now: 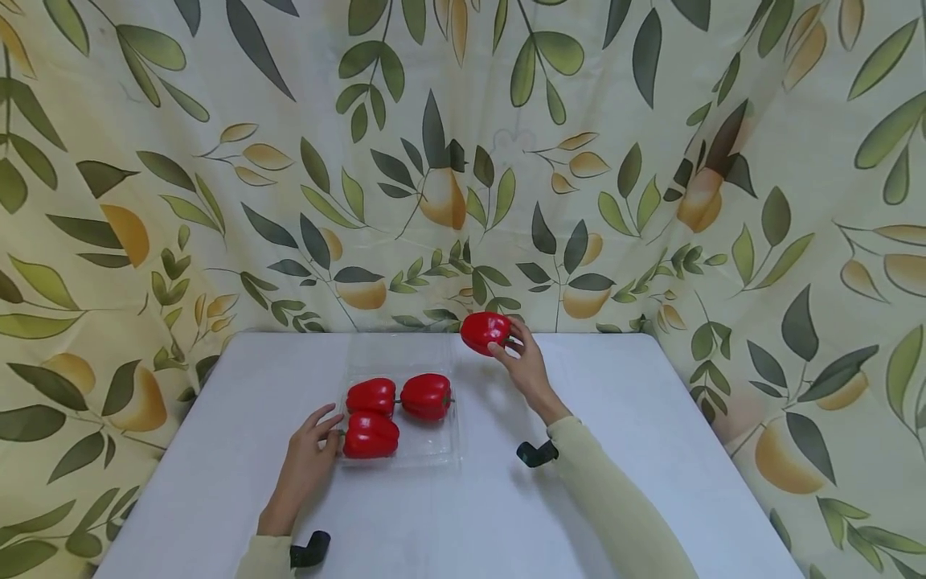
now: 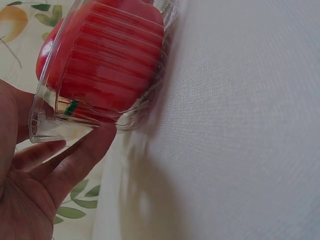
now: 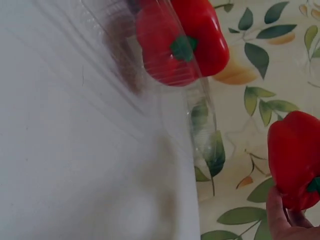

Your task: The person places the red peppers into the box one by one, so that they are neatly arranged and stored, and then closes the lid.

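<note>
My right hand (image 1: 531, 370) holds up a red bell pepper (image 1: 485, 333) near the table's far edge, right of the clear plastic container (image 1: 452, 450). Fingers and thumb grip the pepper around its stem end. Inside the container lie three more red bell peppers: one at the far left (image 1: 370, 396), one at the far right (image 1: 426, 396) and one at the near left (image 1: 371, 435). At the container's left side is my left hand (image 1: 307, 458). In the left wrist view its thumb laps the rim while fingertips (image 2: 105, 136) touch the outer wall.
Under the container spreads a white-covered table (image 1: 615, 386). Behind it hangs a leaf-and-fruit patterned curtain (image 1: 463, 161), which also runs down both sides. Black wrist mounts (image 1: 537, 454) sit by both sleeves. The container's near right part shows bare plastic.
</note>
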`<state>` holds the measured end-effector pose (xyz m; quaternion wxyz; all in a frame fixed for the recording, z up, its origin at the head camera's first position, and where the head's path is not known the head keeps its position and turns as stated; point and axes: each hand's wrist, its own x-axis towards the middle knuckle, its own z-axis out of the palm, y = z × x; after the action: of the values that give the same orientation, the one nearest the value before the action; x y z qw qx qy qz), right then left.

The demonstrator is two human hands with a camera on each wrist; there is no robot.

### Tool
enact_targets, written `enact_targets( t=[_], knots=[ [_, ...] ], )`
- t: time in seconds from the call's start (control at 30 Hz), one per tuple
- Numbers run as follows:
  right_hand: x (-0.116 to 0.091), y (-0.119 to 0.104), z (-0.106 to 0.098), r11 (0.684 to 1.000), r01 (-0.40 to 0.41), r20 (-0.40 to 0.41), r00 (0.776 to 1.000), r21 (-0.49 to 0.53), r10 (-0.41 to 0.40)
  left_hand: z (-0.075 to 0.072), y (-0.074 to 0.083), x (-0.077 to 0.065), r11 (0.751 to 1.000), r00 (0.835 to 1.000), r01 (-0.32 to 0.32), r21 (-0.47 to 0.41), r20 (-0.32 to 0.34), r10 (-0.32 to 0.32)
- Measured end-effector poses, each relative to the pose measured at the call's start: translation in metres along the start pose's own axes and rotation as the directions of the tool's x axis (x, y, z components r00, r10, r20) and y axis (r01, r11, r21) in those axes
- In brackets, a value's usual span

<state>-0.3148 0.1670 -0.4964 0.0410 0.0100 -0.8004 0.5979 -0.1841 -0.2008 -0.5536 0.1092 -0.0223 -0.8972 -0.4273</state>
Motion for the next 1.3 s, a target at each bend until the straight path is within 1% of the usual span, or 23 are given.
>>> enact_targets(
  t=[0.17, 0.5, 0.67, 0.8, 0.9, 1.03, 1.3],
  knots=[
    [-0.010, -0.001, 0.000, 1.000, 0.019, 0.011, 1.000, 0.021, -0.019, 0.000, 0.000, 0.000, 1.000, 1.000, 0.005, 0.005, -0.001, -0.005],
    [-0.032, 0.003, 0.001, 0.999, 0.003, 0.045, 0.999, 0.049, -0.005, -0.001, 0.001, 0.000, 1.000, 1.000, 0.014, -0.008, 0.010, -0.013],
    [-0.040, 0.003, 0.000, 0.998, 0.014, 0.049, 0.999, 0.054, -0.017, 0.000, 0.000, 0.000, 1.000, 1.000, 0.015, -0.012, 0.015, -0.014],
    [-0.046, 0.002, -0.001, 0.998, 0.035, 0.064, 0.997, 0.051, -0.038, 0.000, 0.000, -0.002, 1.000, 1.000, 0.013, -0.013, 0.005, -0.013],
    [-0.049, 0.001, -0.003, 0.998, 0.032, 0.078, 0.996, 0.045, -0.036, 0.000, 0.000, -0.002, 1.000, 1.000, 0.013, -0.016, -0.001, -0.013],
    [-0.054, -0.001, -0.006, 0.999, 0.024, 0.079, 0.997, 0.039, -0.027, -0.001, 0.000, -0.003, 1.000, 1.000, 0.019, -0.018, 0.006, -0.019],
    [-0.059, -0.002, -0.011, 0.997, 0.049, 0.088, 0.995, 0.060, -0.054, 0.000, 0.000, -0.001, 0.999, 0.999, 0.042, -0.002, 0.019, -0.042]
  ],
)
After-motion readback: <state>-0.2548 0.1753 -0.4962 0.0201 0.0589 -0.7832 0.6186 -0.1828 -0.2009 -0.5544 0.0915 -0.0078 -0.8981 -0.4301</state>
